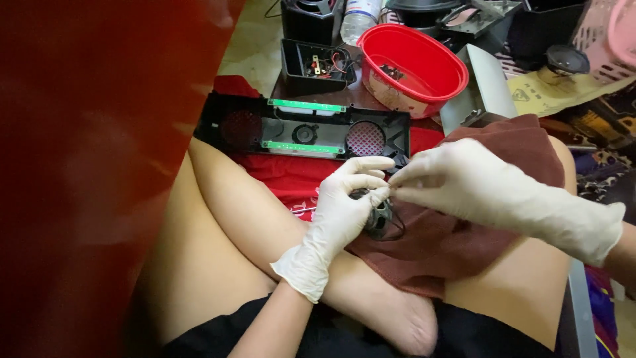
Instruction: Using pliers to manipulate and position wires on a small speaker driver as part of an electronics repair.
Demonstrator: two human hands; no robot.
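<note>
My left hand (344, 205), in a white glove, grips a small round black speaker driver (378, 220) with thin wires, held over a brown cloth (464, 238) on my lap. In a matching white glove, my right hand (457, 179) pinches at the top of the driver, its fingertips touching the left hand's fingertips. What the right fingers pinch is too small to tell. A long black speaker front panel (305, 129) with two green circuit strips and round grilles lies just beyond my hands.
I sit cross-legged on the floor on red fabric (291, 176). A red oval tub (414, 66) with small parts, an open black housing (315, 66), a plastic bottle (358, 16) and a grey metal piece (480, 89) stand behind. A red blurred surface (93, 166) fills the left.
</note>
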